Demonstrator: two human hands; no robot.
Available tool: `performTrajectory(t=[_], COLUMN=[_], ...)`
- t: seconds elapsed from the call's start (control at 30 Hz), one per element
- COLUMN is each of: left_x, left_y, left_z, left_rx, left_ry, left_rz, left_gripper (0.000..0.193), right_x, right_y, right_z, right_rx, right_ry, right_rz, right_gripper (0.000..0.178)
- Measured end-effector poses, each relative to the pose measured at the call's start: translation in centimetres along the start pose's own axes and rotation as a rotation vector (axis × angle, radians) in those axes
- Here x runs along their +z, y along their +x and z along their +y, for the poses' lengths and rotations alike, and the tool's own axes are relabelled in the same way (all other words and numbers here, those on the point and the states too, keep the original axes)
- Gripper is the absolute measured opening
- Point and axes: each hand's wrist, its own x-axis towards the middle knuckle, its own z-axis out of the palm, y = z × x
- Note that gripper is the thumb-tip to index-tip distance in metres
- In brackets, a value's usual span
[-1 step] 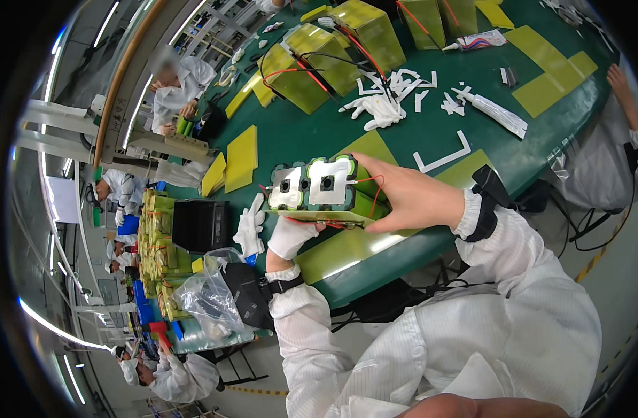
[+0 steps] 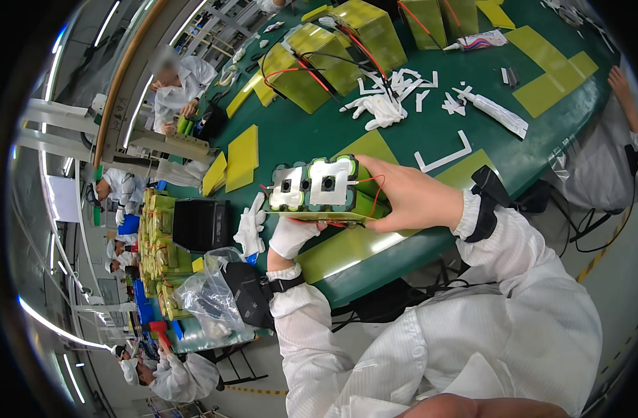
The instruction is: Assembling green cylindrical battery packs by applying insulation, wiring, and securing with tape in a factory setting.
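Note:
Both hands hold a battery pack [image 2: 343, 187] of green cells in dark holders, above the near edge of the green table. Silvery metal plates with dark round openings cover its upturned face. My left hand [image 2: 290, 239], in a white glove, supports it from below at the left; the pack hides part of those fingers. My bare right hand [image 2: 420, 198] clasps the right end, thumb at the near side and fingers at the far side. A thin red wire [image 2: 384, 184] loops out beside the right hand. A yellow-green sheet [image 2: 347, 254] lies on the table beneath the pack.
Wrapped battery packs [image 2: 322, 56] with red and black leads stand at the back. A white glove [image 2: 378, 108], white L-shaped strips [image 2: 444, 155] and a white tube [image 2: 496, 115] lie beyond my hands. A black bin [image 2: 200, 224] stands left. Co-workers [image 2: 180, 83] sit nearby.

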Motion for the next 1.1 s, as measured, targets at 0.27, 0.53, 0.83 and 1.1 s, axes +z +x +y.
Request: performTrajectory(t=[0.27, 0.53, 0.83, 1.1], left_x=[0.8, 1.4, 1.9, 3.6], left_y=[0.3, 0.6, 1.0, 1.2], left_z=[-0.4, 1.0, 2.0, 4.9], left_rx=[0.287, 0.457, 0.748, 0.992], left_ry=[0.199, 0.334, 0.862, 1.103], left_rz=[-0.012, 0.379, 0.507, 0.449], left_gripper=[0.045, 0.037, 0.054, 0.042], right_x=[-0.4, -0.6, -0.7, -0.5], right_y=[0.3, 1.1, 1.8, 0.1], right_z=[-0.7, 0.5, 1.5, 2.6], right_rx=[-0.113, -0.309, -0.229, -0.010], right_ry=[-0.145, -0.204, -0.257, -0.314], right_rz=[-0.007, 0.049, 0.084, 0.083], right_gripper=[0.083, 0.084, 0.084, 0.087])
